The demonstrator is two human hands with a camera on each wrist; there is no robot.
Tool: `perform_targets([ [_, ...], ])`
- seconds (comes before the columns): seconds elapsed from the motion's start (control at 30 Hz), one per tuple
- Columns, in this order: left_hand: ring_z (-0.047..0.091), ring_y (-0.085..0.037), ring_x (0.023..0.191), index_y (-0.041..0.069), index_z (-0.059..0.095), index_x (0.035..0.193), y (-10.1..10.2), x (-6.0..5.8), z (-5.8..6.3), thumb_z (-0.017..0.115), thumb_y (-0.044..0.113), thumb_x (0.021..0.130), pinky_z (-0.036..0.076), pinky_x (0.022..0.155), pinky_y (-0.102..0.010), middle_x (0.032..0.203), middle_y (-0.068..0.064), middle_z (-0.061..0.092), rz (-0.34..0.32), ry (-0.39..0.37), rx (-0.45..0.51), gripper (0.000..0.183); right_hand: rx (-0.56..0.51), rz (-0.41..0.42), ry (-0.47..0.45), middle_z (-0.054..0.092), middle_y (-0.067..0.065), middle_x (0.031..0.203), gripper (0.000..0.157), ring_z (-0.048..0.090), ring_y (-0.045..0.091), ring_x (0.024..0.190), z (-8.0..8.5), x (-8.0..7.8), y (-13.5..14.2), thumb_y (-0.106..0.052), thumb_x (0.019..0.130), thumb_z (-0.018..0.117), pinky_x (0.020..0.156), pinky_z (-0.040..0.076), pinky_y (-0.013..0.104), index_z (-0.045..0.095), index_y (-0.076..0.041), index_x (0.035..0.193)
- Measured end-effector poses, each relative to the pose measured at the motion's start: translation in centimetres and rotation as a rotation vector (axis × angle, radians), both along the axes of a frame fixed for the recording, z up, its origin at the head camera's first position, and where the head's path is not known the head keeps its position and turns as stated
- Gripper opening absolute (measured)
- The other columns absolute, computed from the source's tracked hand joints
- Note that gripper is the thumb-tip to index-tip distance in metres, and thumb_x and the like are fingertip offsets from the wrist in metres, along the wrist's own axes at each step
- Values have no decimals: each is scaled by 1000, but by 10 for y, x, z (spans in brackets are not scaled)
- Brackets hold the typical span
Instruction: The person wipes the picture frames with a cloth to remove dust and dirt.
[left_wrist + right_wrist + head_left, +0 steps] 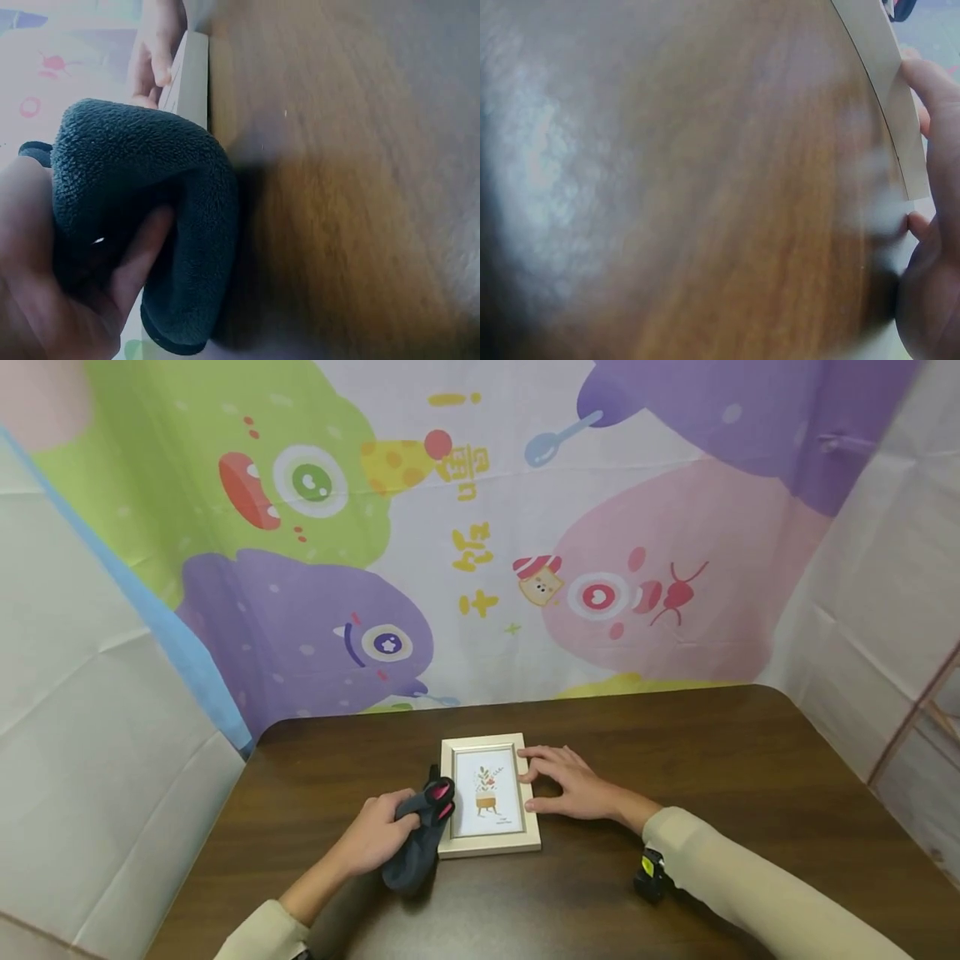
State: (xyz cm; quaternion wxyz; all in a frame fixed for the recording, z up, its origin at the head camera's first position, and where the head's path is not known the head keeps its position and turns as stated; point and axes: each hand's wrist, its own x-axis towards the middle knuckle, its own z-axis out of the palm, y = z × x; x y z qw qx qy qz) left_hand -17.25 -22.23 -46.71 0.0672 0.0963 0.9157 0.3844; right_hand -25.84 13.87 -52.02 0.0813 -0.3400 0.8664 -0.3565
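Observation:
A cream picture frame (534,843) lies face up on the table, with a print of a potted plant in it. My left hand (375,835) grips a bunched dark grey plush cloth (412,860) against the frame's left side. Pink shows inside the cloth's folds. Seen from the left wrist, the cloth (195,225) has a black hem and wraps over the fingers (142,255). With fingertips and thumb, my right hand (573,785) touches the frame's right edge. In the right wrist view that hand (934,247) is beside the pale frame edge (900,127).
The dark brown wooden table (637,902) reaches back to a hanging cloth backdrop (480,668) with cartoon monsters. Pale fabric walls (90,710) stand on both sides. A black wrist camera (649,877) is strapped at the right sleeve.

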Motion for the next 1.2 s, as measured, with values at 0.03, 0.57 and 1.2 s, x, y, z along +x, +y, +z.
perform_targets([
  [0.03,57,-12,74,10,69,94,0,1,0,67,12,96,44,66,-24,78,4,59,-7,0,-1,3,1,-2,2,50,15,176,21,39,48,166,0,0,0,-37,102,84,132,11,87,71,-24,114],
  [0.57,58,-11,78,7,76,104,-3,-2,3,67,8,93,45,69,-23,84,3,65,-93,-19,18,15,7,-5,8,50,14,175,22,39,48,166,-2,-2,2,-37,102,84,132,12,87,71,-24,113],
  [1.2,53,-17,76,6,76,102,2,-41,2,64,8,96,41,73,-31,80,-1,61,41,51,-18,13,8,1,1,49,12,177,22,40,45,166,-3,-1,1,-38,102,83,134,17,82,71,-25,115],
])
